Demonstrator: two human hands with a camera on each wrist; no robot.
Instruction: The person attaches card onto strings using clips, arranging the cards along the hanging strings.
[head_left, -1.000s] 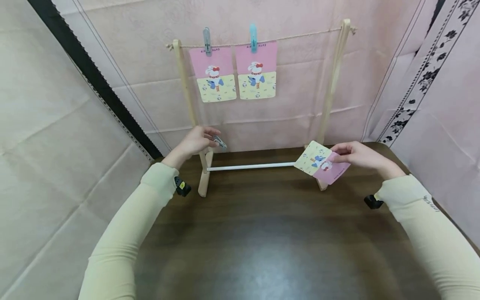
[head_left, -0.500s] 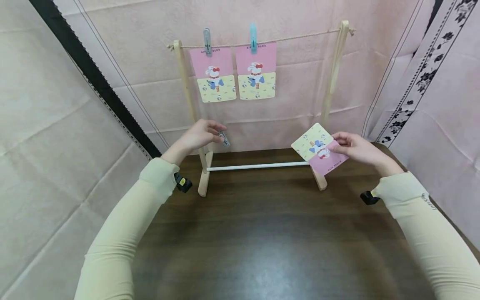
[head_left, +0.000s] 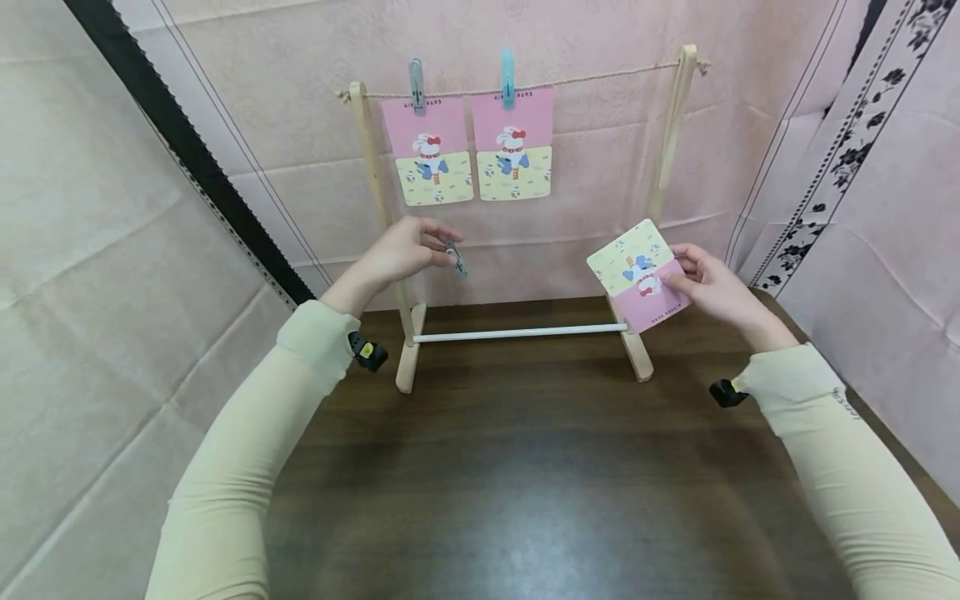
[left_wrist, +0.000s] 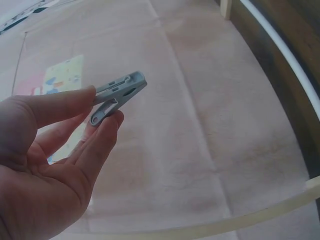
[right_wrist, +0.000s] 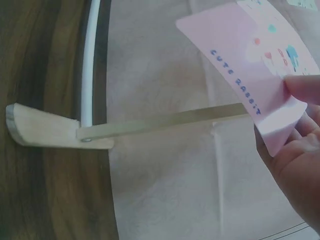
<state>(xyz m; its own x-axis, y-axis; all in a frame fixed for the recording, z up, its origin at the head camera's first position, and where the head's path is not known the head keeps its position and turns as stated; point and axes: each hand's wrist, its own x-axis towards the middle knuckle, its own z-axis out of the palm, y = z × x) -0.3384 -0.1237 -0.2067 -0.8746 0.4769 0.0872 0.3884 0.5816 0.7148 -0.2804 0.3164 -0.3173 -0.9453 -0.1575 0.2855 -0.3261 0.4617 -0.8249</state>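
Note:
My left hand [head_left: 408, 248] pinches a grey-blue clothespin [head_left: 456, 258] between thumb and fingers, below the left hanging card. In the left wrist view the clothespin [left_wrist: 120, 95] points away from the fingertips. My right hand [head_left: 712, 283] grips a pink and yellow rabbit card [head_left: 637, 271] by its edge, tilted with the yellow half up, in front of the right post. "CUTE RABBIT" shows on this card [right_wrist: 235, 55] in the right wrist view. Two like cards, a left one [head_left: 429, 154] and a right one [head_left: 513, 150], hang from a rope [head_left: 600, 77], each under a clothespin.
The rope runs between a left wooden post [head_left: 369, 150] and a right wooden post [head_left: 671, 133]. A white rod [head_left: 517, 332] joins their feet on the dark wooden table [head_left: 487, 467]. Pale cloth [head_left: 585, 242] stands behind and at both sides.
Both hands have risen. The left hand moved slightly right with its clothespin, and the right hand lifted the card higher in front of the right post. The hanging cards have stayed in place.

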